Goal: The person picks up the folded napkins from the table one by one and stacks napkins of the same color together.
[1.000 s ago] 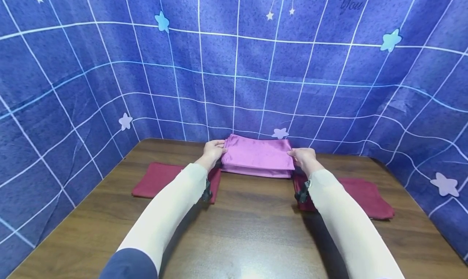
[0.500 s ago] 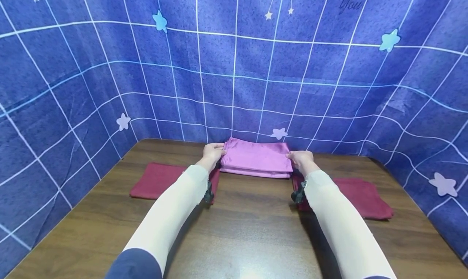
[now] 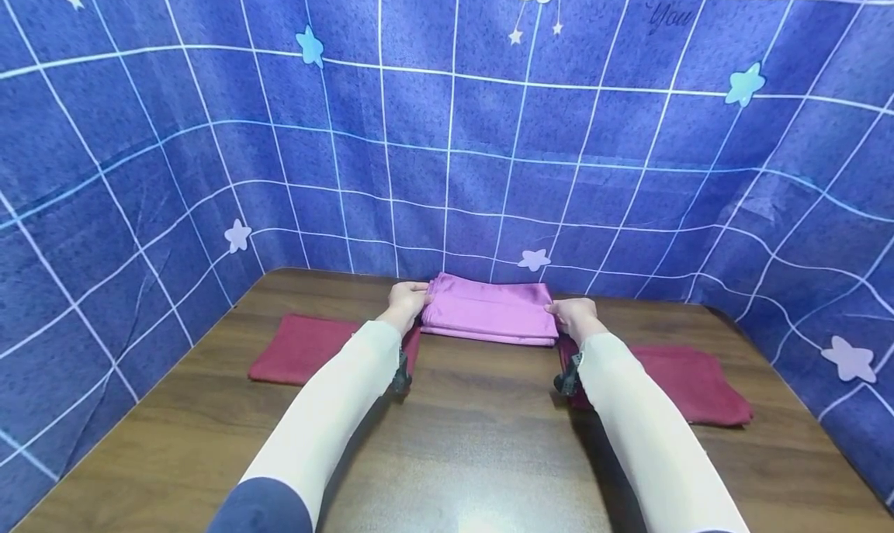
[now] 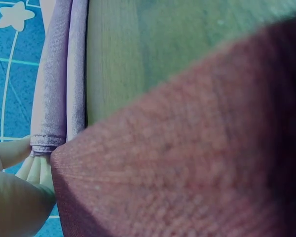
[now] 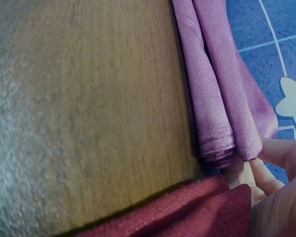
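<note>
A folded pink satin cloth (image 3: 489,309) lies at the back middle of the table, stacked in two thick folded layers. My left hand (image 3: 405,304) pinches its left end, the thumb on one side and the fingers on the other, as the left wrist view shows the folded edge (image 4: 52,113) between them. At the opposite end my right hand (image 3: 576,316) pinches the cloth's corner; in the right wrist view the thumb (image 5: 276,150) lies against the upper fold and several fingers reach underneath. Each hand's inner fingertips are partly hidden by fabric.
Folded dark red cloths lie on both sides, one under the left forearm (image 3: 303,351) and one under the right forearm (image 3: 687,382). The brown wooden table (image 3: 475,417) meets a blue gridded curtain (image 3: 482,184) behind. Near the wrists, red fabric (image 4: 187,148) blocks much of the left wrist view.
Both hands have lowered the pink cloth's upper layer, so the gap between its layers at the front has narrowed. The red cloths have stayed in place.
</note>
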The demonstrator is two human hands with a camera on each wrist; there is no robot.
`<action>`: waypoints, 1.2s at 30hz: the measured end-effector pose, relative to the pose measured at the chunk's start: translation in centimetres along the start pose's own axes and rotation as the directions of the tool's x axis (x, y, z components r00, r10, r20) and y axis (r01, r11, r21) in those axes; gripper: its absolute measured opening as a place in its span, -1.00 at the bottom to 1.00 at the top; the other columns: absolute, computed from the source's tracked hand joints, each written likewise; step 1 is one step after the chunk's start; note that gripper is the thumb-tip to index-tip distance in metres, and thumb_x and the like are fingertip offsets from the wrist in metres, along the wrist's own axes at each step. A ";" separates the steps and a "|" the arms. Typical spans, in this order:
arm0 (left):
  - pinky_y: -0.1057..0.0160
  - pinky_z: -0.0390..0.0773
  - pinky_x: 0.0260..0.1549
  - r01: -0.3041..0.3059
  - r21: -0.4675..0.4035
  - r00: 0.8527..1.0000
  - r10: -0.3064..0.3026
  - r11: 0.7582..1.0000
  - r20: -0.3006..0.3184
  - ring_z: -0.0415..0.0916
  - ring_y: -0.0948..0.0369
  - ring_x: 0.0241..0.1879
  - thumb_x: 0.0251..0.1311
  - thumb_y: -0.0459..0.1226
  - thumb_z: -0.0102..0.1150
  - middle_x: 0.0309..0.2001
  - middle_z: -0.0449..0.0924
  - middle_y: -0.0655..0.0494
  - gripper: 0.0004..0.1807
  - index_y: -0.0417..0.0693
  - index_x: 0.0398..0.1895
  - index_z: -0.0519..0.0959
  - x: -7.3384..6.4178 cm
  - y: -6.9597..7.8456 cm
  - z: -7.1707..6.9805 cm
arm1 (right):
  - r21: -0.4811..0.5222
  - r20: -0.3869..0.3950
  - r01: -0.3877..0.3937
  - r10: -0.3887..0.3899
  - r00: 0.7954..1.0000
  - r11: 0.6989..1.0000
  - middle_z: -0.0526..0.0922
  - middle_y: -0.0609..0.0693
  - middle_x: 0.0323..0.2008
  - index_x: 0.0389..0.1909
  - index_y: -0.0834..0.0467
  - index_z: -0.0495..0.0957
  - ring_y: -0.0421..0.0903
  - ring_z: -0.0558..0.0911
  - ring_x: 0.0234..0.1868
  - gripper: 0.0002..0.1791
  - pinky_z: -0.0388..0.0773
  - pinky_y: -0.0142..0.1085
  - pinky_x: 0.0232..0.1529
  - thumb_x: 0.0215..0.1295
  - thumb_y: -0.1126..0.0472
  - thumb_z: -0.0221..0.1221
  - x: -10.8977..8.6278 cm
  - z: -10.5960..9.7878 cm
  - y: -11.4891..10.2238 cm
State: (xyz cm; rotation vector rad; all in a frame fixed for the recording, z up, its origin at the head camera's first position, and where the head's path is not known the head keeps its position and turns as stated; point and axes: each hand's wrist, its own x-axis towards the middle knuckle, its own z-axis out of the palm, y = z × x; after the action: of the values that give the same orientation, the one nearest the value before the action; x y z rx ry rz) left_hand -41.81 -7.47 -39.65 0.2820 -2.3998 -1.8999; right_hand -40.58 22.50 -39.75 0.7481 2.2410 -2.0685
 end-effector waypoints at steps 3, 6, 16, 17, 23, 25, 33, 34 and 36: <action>0.21 0.49 0.18 0.005 0.008 1.000 -0.005 1.000 0.008 0.52 0.04 0.10 0.10 -0.54 0.19 0.08 0.60 -0.20 -0.62 -0.32 0.04 0.59 0.0 -0.1 0.0 | 0.002 -0.006 0.002 -0.002 1.000 1.000 0.57 0.27 0.10 0.20 0.47 0.33 -0.04 0.57 -0.03 -0.42 0.56 -0.17 0.16 0.14 0.48 0.26 0.0 -0.1 0.0; 0.19 0.46 0.21 0.015 0.025 1.000 -0.015 1.000 0.007 0.50 0.03 0.13 0.10 -0.53 0.19 0.11 0.57 -0.20 -0.63 -0.33 0.03 0.60 0.1 -0.1 0.0 | -0.013 -0.005 0.004 -0.005 1.000 1.000 0.66 0.12 -0.28 0.07 0.44 0.40 -0.14 0.59 -0.28 -0.52 0.67 -0.27 -0.06 0.12 0.47 0.28 0.0 -0.2 0.1; 0.26 0.51 0.09 0.050 0.137 0.999 -0.050 0.989 -0.007 0.53 0.08 0.04 0.04 -0.50 0.26 0.06 0.60 -0.17 -0.64 -0.26 -0.02 0.64 0.3 -0.7 0.0 | -0.024 0.057 -0.026 0.028 0.998 0.999 0.37 -0.19 -0.72 -0.25 0.25 0.31 -0.33 0.38 -0.67 -0.71 0.48 -0.48 -0.56 0.16 0.45 0.26 -0.5 -0.7 0.0; 0.32 0.54 -0.02 0.052 0.151 0.999 -0.051 0.987 -0.008 0.55 0.13 -0.06 0.04 -0.49 0.28 -0.02 0.64 -0.13 -0.64 -0.25 -0.03 0.65 0.3 -0.7 0.0 | -0.026 0.070 -0.029 0.030 0.997 0.999 0.38 -0.19 -0.71 -0.25 0.24 0.31 -0.34 0.39 -0.67 -0.72 0.48 -0.50 -0.55 0.18 0.43 0.26 -0.5 -0.7 0.0; 0.48 0.17 -0.73 0.099 0.145 0.989 -0.113 0.984 0.091 0.24 0.37 -0.65 0.09 -0.46 0.28 -0.55 0.46 0.17 -0.61 -0.23 0.05 0.58 0.3 -0.3 -0.7 | -0.019 0.246 -0.064 0.067 0.967 0.998 0.38 -0.22 -0.78 -0.33 0.20 0.38 -0.39 0.37 -0.77 -0.88 0.49 -0.50 -0.49 0.35 0.33 0.14 -0.2 -1.4 -0.5; 0.47 0.22 -0.70 0.117 0.146 0.980 -0.138 0.982 0.146 0.39 0.33 -0.57 0.14 -0.47 0.23 -0.42 0.60 0.05 -0.58 -0.26 0.11 0.52 0.3 -0.1 -0.9 | -0.028 0.300 -0.072 0.077 0.951 0.997 0.40 -0.22 -0.77 -0.30 0.20 0.40 -0.38 0.38 -0.76 -0.91 0.50 -0.46 -0.40 0.40 0.29 0.09 -0.1 -1.7 -0.6; 0.25 0.64 -0.18 0.092 0.058 0.951 -0.105 0.994 0.290 0.66 0.12 -0.15 -0.08 -0.51 0.36 -0.05 0.69 -0.05 -0.53 -0.16 0.00 0.62 7.5 -4.9 -0.2 | -0.078 0.400 -0.073 0.099 0.911 0.994 0.53 -0.09 -0.36 0.11 0.30 0.36 -0.26 0.55 -0.32 -0.60 0.52 -0.22 0.18 0.35 0.21 0.18 3.9 -2.6 0.8; 0.23 0.65 -0.14 0.092 0.042 0.946 -0.101 0.995 0.307 0.67 0.11 -0.16 -0.10 -0.52 0.37 -0.06 0.69 -0.05 -0.52 -0.15 0.00 0.63 8.5 -5.6 -0.1 | -0.081 0.413 -0.078 0.105 0.905 0.994 0.53 -0.06 -0.33 0.11 0.30 0.36 -0.24 0.55 -0.28 -0.58 0.53 -0.21 0.18 0.33 0.21 0.20 4.9 -2.7 1.1; 0.19 0.64 -0.08 0.116 0.057 0.941 -0.128 0.992 0.313 0.66 0.07 -0.09 -0.09 -0.52 0.36 0.00 0.67 -0.09 -0.46 -0.15 0.08 0.59 10.1 -6.8 0.1 | -0.086 0.421 -0.085 0.114 0.900 0.993 0.53 -0.04 -0.29 0.13 0.31 0.35 -0.21 0.56 -0.23 -0.54 0.54 -0.20 0.17 0.31 0.21 0.23 6.7 -2.8 1.8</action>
State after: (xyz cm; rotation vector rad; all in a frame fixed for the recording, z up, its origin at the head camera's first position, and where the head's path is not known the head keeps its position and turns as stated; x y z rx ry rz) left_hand -51.10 -10.72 -46.84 0.1396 -2.6794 -2.0971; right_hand -45.05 27.42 -43.17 0.3505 1.9719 -1.8756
